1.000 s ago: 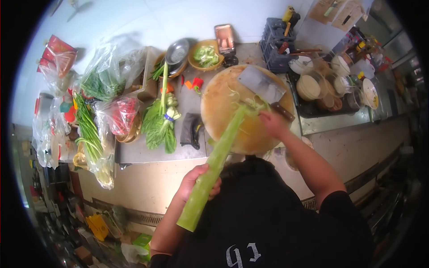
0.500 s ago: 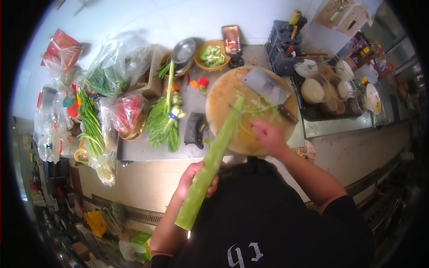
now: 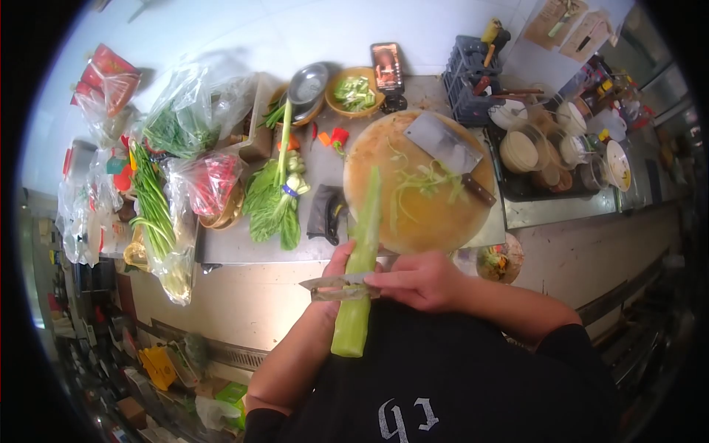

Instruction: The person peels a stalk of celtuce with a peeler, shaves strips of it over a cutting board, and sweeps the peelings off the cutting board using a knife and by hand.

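Note:
My left hand (image 3: 338,267) is wrapped round a long, pale green celtuce stem (image 3: 354,328). One end of the stem points at my body, the other lies over the edge of the round chopping board (image 3: 458,229). In my right hand (image 3: 425,282) is a metal peeler (image 3: 329,289), its blade lying across the stem near my left hand. Thin green peelings (image 3: 425,184) are scattered on the board. Beside them rests a cleaver (image 3: 443,142) with a dark wooden handle.
Leafy greens (image 3: 272,196), red pepper pieces (image 3: 339,137) and a dark cloth-like item (image 3: 323,214) lie left of the board. Behind stand a bowl of cut green pieces (image 3: 354,92) and a phone (image 3: 388,66). A waste bin (image 3: 500,258) sits below the counter; bowls (image 3: 517,150) stand right.
The peeler has moved from the stem's far end back towards my body. The stem has been drawn nearer and stands more upright in view. More peelings show on the board.

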The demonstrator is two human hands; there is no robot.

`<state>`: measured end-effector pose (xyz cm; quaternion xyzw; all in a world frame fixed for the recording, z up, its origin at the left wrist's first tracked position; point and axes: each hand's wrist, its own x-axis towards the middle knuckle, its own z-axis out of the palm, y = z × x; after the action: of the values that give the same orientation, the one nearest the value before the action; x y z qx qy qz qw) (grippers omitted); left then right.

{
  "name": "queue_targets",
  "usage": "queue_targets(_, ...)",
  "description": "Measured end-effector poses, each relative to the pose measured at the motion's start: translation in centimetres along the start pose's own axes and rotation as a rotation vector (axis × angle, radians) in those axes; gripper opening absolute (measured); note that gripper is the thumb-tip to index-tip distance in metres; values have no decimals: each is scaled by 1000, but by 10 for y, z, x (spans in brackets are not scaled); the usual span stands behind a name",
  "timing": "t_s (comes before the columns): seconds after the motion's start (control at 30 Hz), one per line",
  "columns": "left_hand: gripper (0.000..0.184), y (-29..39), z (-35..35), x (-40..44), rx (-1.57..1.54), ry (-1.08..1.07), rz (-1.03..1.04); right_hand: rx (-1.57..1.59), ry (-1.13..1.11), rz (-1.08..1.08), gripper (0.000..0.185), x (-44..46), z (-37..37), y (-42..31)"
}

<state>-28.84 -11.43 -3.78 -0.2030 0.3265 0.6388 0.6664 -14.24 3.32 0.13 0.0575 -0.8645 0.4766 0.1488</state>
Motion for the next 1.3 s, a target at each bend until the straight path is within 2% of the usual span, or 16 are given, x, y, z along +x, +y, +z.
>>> queue_targets(0.13,56,-7,0,0,51,122,-3,92,-3,21,33,-5,6,10)
queue_targets(0.3,52,-4,11,-8,84,34,-106,66,132,151,32,-17,14,42)
queue_targets(0.4,50,-5,10,-13,120,6,-103,1,282,100,29,-23,21,70)
queue_targets(0.47,50,-5,7,-12,138,-53,-111,54,300,567,27,-36,11,119)
queue_targets(0.57,57,-5,1,-9,159,-54,-112,96,347,732,28,-47,-6,155)
queue_targets(0.63,55,-3,4,-6,120,83,-118,147,448,943,29,-50,-8,157)
queue_targets(0.73,54,-2,-2,-2,71,40,-148,336,499,1066,30,-43,-2,135)
queue_targets(0.77,54,-2,-2,-3,69,42,-145,338,495,1065,30,-39,0,123)
queue_targets(0.83,55,-3,0,-4,102,14,-162,346,389,779,30,-35,7,96)
queue_targets(0.9,51,-4,1,-2,118,38,-151,107,352,272,30,-29,21,75)
queue_targets(0.93,49,-4,2,-1,138,57,-141,105,354,274,30,-25,18,58)
queue_targets(1.03,49,-4,4,0,103,-6,-153,94,39,194,30,-18,6,27)
queue_targets(1.13,58,-12,-3,0,114,70,-133,99,49,239,29,-22,8,43)
queue_targets(1.17,58,-12,-6,-2,118,68,-136,67,126,376,29,-29,11,63)
queue_targets(1.27,59,-9,-13,-6,127,-156,-172,-42,319,668,29,-61,9,149)
queue_targets(1.3,59,-10,-13,-7,123,-166,-187,-180,384,582,30,-72,6,180)
